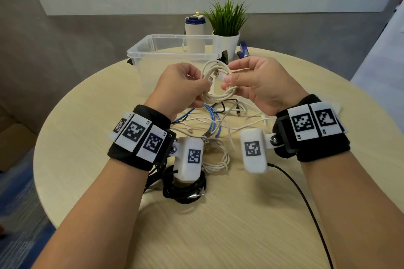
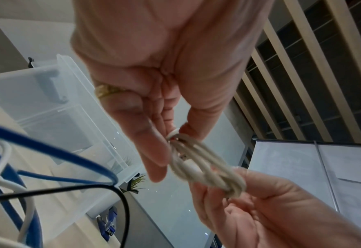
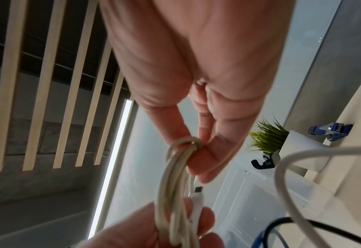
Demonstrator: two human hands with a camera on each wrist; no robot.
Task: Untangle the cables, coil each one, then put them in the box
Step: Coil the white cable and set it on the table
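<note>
Cream-white coil (image 1: pixel 215 81) between both hands; blue cable (image 1: pixel 215 119) below them; black coil (image 1: pixel 185 190) under left wrist; clear box (image 1: pixel 175 50) beyond.

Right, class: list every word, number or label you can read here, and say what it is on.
"L1": tile on the left wristband.
"L2": its middle tile.
"R1": tile on the right wristband.
"R2": the tile beside it.
The third left tile's label is too blurred to read.
</note>
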